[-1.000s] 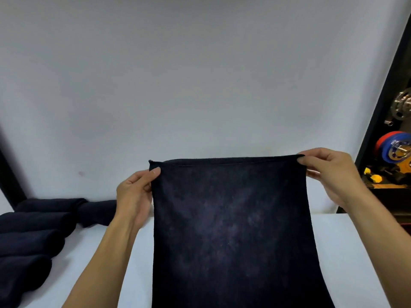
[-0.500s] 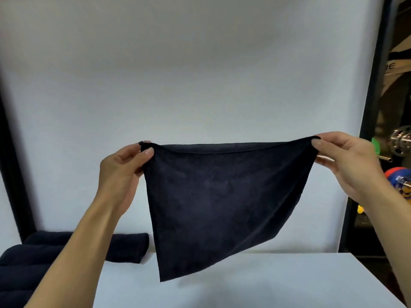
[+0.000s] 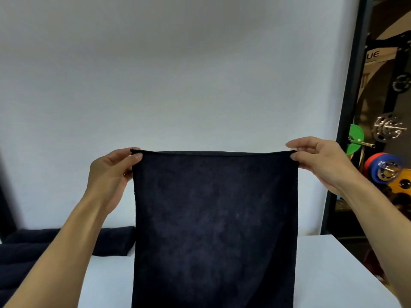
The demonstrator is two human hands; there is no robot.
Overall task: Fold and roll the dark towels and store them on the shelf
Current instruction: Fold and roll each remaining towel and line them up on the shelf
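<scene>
A dark towel hangs flat and upright in front of me, over the white surface. My left hand pinches its top left corner between thumb and fingers. My right hand pinches the top right corner, the other fingers spread loosely. The top edge is stretched straight between both hands. The towel's lower end runs out of the bottom of the view. Several rolled dark towels lie at the left on the white surface, partly hidden by my left arm.
A plain white wall stands behind. A black post borders it on the right; beyond it are coloured weight plates and barbell parts. The white surface's right edge slants down at the lower right.
Half a second ago the towel swung up with its lower end lifted to the left; now it hangs straight down again. Both hands have dropped slightly and keep their corners.
</scene>
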